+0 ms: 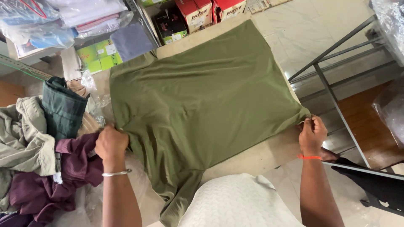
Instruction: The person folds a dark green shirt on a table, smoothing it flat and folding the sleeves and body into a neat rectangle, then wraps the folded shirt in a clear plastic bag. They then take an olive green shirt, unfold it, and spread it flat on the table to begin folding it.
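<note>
Across the pale counter [261, 157] lies an olive-green shirt [202, 101], my left grip [111, 143] and right grip [312, 133] each pinching an edge, heaped clothes [38, 155] beside.

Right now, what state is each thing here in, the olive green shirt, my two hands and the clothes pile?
Olive green cotton shirt: spread flat on the table, one sleeve hanging over the near edge.
Left hand: closed, pinching the shirt's left edge.
Right hand: closed, pinching the shirt's right edge.
Maroon garment: crumpled in the pile.
Dark green checked cloth: folded, on the pile.
Red cardboard boxes: shut.
</note>
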